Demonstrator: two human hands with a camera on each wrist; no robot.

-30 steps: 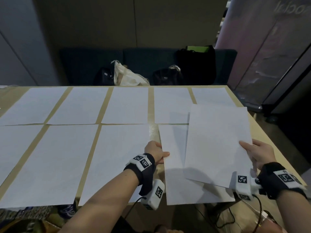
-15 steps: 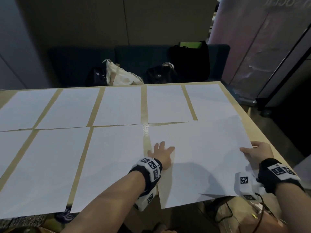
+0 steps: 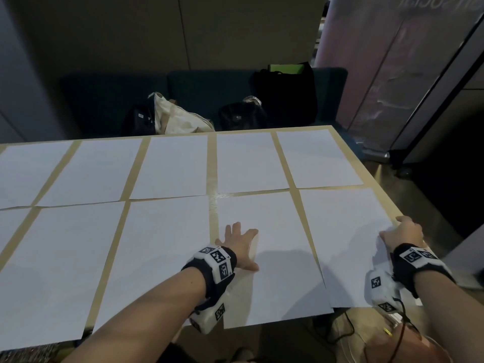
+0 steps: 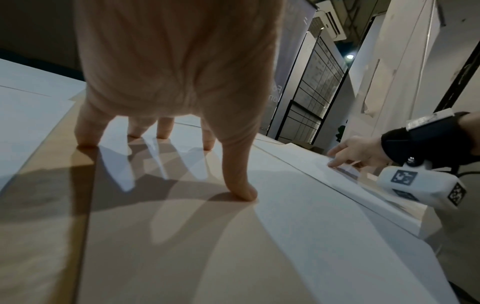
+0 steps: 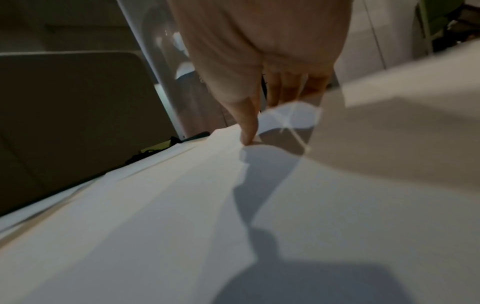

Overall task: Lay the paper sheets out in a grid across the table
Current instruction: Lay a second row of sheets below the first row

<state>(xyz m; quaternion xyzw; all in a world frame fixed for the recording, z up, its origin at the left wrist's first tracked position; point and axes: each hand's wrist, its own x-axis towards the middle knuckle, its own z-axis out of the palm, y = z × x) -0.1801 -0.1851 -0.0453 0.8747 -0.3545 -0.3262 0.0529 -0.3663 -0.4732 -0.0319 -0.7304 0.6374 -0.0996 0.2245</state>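
You are pressing the left hand [image 3: 239, 244], fingers spread flat, on the near-row sheet [image 3: 272, 258]. The right hand [image 3: 402, 235] is pinching the last sheet [image 3: 343, 231] at the desk [image 3: 213, 163] edge. Square it to its neighbours, keeping the gaps even, before releasing your grip.

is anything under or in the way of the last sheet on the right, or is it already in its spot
Nothing visible blocks it. The last sheet lies in the near right spot, beside its neighbour. The right hand holds its outer edge; the left hand presses the neighbour flat.
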